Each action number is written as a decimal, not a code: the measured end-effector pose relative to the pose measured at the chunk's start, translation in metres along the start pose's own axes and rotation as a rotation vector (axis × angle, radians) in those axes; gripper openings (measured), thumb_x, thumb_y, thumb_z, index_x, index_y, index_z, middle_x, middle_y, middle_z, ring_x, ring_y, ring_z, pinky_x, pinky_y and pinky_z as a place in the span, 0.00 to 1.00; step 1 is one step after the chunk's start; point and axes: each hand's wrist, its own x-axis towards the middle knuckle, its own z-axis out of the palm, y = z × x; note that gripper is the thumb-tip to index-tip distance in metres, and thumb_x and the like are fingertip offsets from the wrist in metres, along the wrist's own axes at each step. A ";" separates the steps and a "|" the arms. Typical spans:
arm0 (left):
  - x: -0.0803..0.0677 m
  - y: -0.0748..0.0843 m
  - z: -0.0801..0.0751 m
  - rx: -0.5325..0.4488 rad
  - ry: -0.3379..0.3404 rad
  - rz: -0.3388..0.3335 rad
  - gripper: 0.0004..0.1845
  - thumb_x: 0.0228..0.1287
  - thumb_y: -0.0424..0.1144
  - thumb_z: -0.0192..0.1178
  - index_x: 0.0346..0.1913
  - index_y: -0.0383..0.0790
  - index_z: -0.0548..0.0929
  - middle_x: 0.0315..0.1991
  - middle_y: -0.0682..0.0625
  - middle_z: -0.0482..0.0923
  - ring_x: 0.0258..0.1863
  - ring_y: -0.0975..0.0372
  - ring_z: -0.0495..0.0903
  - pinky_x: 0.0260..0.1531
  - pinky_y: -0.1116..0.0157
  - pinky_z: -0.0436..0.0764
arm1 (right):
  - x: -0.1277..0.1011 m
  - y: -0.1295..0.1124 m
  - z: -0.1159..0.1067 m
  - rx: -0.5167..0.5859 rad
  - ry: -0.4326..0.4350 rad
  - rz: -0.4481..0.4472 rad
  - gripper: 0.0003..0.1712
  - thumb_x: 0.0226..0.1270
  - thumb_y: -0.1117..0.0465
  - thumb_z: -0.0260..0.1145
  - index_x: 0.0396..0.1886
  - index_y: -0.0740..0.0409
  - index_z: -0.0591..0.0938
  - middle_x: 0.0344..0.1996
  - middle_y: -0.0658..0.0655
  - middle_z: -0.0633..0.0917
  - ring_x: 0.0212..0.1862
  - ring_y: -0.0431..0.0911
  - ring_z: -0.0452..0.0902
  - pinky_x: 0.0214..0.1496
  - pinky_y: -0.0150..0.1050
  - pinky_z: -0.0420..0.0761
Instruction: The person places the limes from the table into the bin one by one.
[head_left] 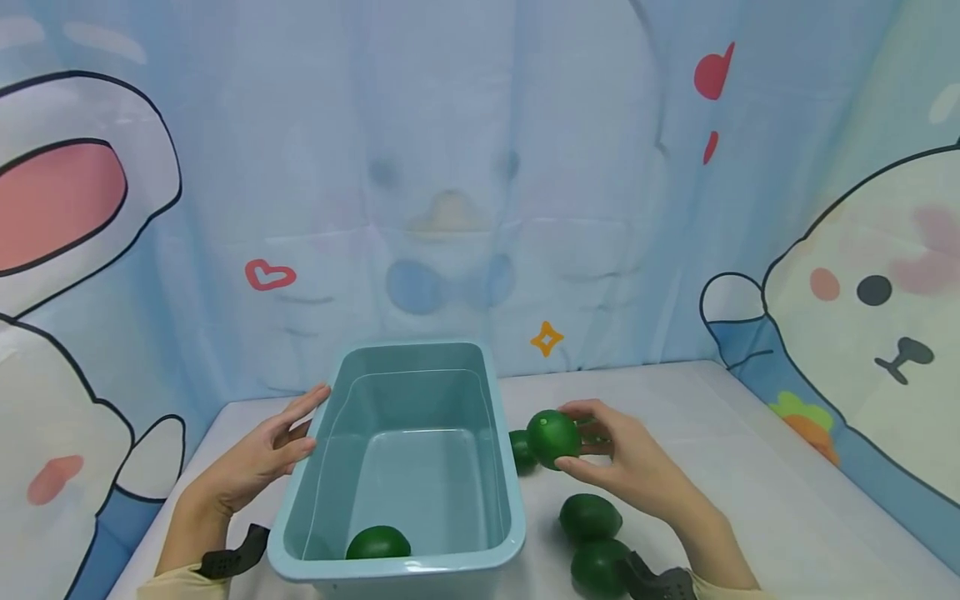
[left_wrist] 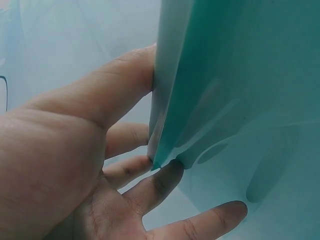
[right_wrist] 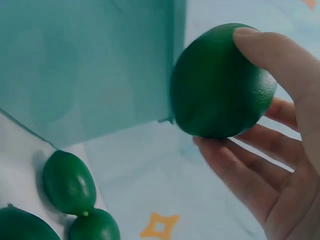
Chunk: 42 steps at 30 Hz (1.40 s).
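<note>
A white table (head_left: 750, 467) stands before a pale blue cartoon-rabbit curtain (head_left: 480, 167). The right hand (head_left: 637, 467) pinches a green lime (head_left: 553, 438) between thumb and curled fingers, lifted just beside the teal bin (head_left: 510, 492); this looks like mid-carry, and the next move would call for clearing the rim. The left hand (head_left: 262, 454) rests straight fingers against the bin's left wall. One lime inside the bin (head_left: 378, 543) lies near the front wall. The loose limes (head_left: 590, 517) are partly hidden by the wrist; how many lie there is unclear.
</note>
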 end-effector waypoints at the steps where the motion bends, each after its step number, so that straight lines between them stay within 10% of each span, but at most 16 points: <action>1: 0.000 0.000 0.000 0.001 0.001 0.001 0.36 0.72 0.44 0.50 0.77 0.57 0.45 0.77 0.52 0.30 0.75 0.42 0.38 0.56 0.35 0.66 | 0.001 -0.001 0.002 -0.001 0.007 -0.006 0.32 0.55 0.45 0.72 0.57 0.51 0.73 0.51 0.53 0.81 0.45 0.41 0.83 0.46 0.34 0.82; 20: -0.003 0.000 0.000 -0.006 -0.009 0.004 0.35 0.74 0.43 0.47 0.76 0.58 0.44 0.77 0.52 0.27 0.75 0.42 0.34 0.58 0.31 0.59 | 0.007 -0.019 0.033 0.036 0.176 -0.150 0.34 0.55 0.59 0.73 0.62 0.54 0.71 0.57 0.56 0.78 0.52 0.52 0.81 0.47 0.37 0.83; 42: 0.001 -0.001 0.000 -0.025 -0.021 0.011 0.35 0.74 0.43 0.47 0.76 0.58 0.43 0.77 0.52 0.27 0.75 0.43 0.34 0.59 0.36 0.64 | 0.009 -0.024 0.056 0.040 0.245 -0.277 0.41 0.51 0.63 0.75 0.67 0.46 0.71 0.57 0.49 0.76 0.53 0.39 0.77 0.45 0.35 0.83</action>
